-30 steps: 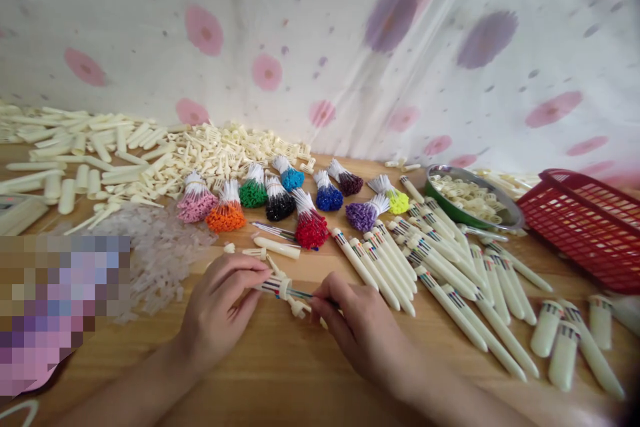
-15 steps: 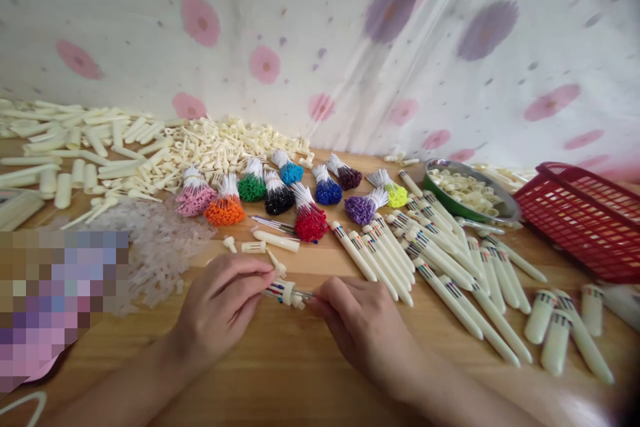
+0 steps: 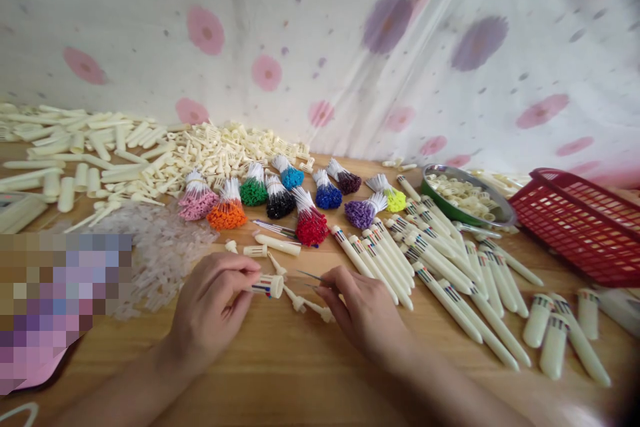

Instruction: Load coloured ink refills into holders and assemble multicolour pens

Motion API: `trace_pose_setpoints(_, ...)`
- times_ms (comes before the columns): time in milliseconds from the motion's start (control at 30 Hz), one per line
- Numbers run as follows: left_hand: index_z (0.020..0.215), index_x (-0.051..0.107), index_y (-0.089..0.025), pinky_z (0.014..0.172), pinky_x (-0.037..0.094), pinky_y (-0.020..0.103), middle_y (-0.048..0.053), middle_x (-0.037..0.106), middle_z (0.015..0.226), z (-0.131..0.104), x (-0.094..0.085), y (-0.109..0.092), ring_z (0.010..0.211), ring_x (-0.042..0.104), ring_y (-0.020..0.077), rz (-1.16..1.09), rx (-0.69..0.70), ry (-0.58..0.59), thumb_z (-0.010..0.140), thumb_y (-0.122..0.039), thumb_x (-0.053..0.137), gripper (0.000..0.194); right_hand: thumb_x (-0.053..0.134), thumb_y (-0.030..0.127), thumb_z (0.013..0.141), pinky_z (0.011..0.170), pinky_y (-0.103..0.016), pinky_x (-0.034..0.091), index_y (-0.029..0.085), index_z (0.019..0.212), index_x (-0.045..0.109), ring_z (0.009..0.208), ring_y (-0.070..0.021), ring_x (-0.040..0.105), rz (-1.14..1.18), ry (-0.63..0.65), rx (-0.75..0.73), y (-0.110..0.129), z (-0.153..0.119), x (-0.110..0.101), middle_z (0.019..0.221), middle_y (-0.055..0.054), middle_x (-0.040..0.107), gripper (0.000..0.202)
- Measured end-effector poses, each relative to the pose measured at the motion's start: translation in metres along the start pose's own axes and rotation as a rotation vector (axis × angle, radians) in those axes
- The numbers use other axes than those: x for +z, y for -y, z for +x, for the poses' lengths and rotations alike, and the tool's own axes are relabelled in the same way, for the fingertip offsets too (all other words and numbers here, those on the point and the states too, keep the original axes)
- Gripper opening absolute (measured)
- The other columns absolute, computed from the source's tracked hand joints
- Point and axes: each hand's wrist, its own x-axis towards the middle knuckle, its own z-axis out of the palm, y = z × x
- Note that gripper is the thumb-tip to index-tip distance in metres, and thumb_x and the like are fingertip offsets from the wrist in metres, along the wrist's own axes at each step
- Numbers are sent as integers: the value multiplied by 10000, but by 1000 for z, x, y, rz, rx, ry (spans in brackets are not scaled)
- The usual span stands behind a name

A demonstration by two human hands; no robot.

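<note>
Desk (image 3: 280, 373): wood-grain top. Heap of cream tubes (image 3: 120, 137), far-left corner; small cream parts (image 3: 220, 147) adjoin it along far edge. Clear plastic bits (image 3: 155, 253), left side. Ten colour-tipped bundles (image 3: 280, 201) mid-desk. Cream pens (image 3: 443, 265) in rows, right of centre. Green-sided bowl (image 3: 447, 209) toward far-right corner; red basket (image 3: 575, 233) just beside it, near right edge.

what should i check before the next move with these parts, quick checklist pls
1. Left hand grips the slotted part: ok, its capped end sticks out towards the right.
2. Right hand holds the tweezers: ok.
3. Tweezers clear of the slotted part: ok, tips apart, with a gap between them and it.
4. Every slot filled correctly: cannot tell, the left hand covers some of the part.
5. Table between the hands free of loose bits: not ok, cream pieces lie there.
6. Red-tipped bundle uncovered by the hands: ok, it lies beyond them.
</note>
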Motion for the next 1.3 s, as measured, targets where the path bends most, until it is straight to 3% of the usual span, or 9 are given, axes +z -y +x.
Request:
trace_pose_setpoints(200,889,542,-206,665,545,326,62,679,829,-5,9,5,769,663,207,-4,-63,89,811,-238,569,88,578,215,830,654,-265,430,179,755,547,752,-183,586,-211,187,97,-18,6,14,777,-42,631,89)
trace_pose_setpoints(333,936,548,-187,649,541,318,66,695,810,-5,11,6,745,670,210,33,-65,137,855,-320,506,161,625,313,798,659,-282,428,174,764,542,761,-196,571,-211,153,152,-27,10,16,809,-57,624,166)
trace_pose_setpoints(467,913,537,-200,651,536,329,58,691,776,-4,7,6,731,665,216,61,-21,117,868,-325,481,145,532,343,853,633,-261,398,183,756,529,735,-182,563,-159,57,256,-40,19,3,766,-39,613,188)
trace_pose_setpoints(567,945,514,-190,636,552,302,72,694,807,-7,6,6,725,681,207,59,-63,128,889,-330,434,171,429,358,898,564,-238,363,189,756,523,653,-161,557,-201,1,477,-65,39,-16,700,-20,600,240)
trace_pose_setpoints(733,951,476,-178,579,567,234,94,706,859,-14,9,7,724,711,194,17,-139,202,903,-372,395,216,329,319,936,568,-253,383,163,886,555,689,-168,577,-274,-2,606,-124,101,-35,768,-50,625,279)
trace_pose_setpoints(933,961,481,-191,582,574,256,86,706,872,-14,11,11,738,714,202,57,-121,223,905,-360,379,206,498,337,894,750,-357,497,143,1085,543,866,-162,588,-300,220,589,-162,157,-23,1042,-61,581,275)
trace_pose_setpoints(1100,962,486,-204,562,569,242,58,708,862,-15,11,14,715,712,186,56,-127,256,888,-333,418,164,510,315,889,799,-391,487,157,1132,526,949,-189,570,-357,425,527,-161,172,-17,1131,-77,550,290)
trace_pose_setpoints(1300,999,493,-208,612,567,273,60,709,896,-21,12,18,781,707,204,29,-140,252,889,-339,413,188,505,312,892,798,-382,489,161,1124,533,945,-187,570,-362,599,454,-156,174,-27,1132,-76,550,278)
